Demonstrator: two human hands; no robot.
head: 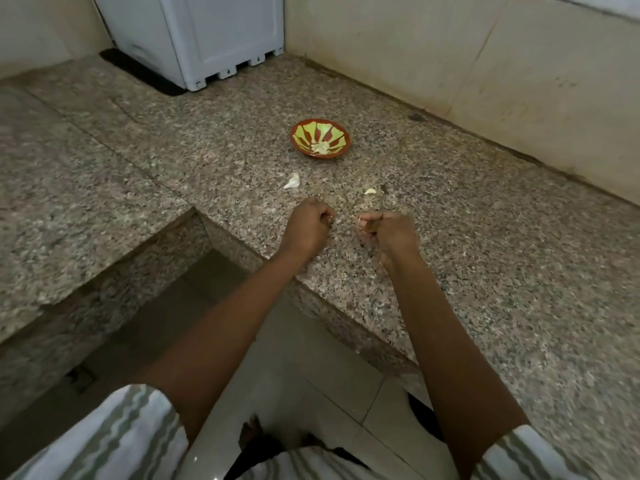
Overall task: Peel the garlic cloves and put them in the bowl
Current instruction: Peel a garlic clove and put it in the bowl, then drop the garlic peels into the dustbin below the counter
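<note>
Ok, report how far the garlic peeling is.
Done: peeled cloves lie in the bowl. In hand: the right hand pinches a pale bit, probably a clove; the left hand is curled beside it. Left: a white garlic piece and a small clove on the counter.

Counter: speckled granite countertop [485,271], spanning 9 to 4 o'clock, with a cut-out corner at 8 o'clock.
Cabinet: white plastic cabinet [207,32] at 11 o'clock, standing on the counter.
Mat: dark mat [138,72] under the cabinet, edge showing on its left.
Wall: cream, smudged wall [450,64] at 1 o'clock.
Floor: pale floor tiles [311,358] at 6 o'clock.
</note>
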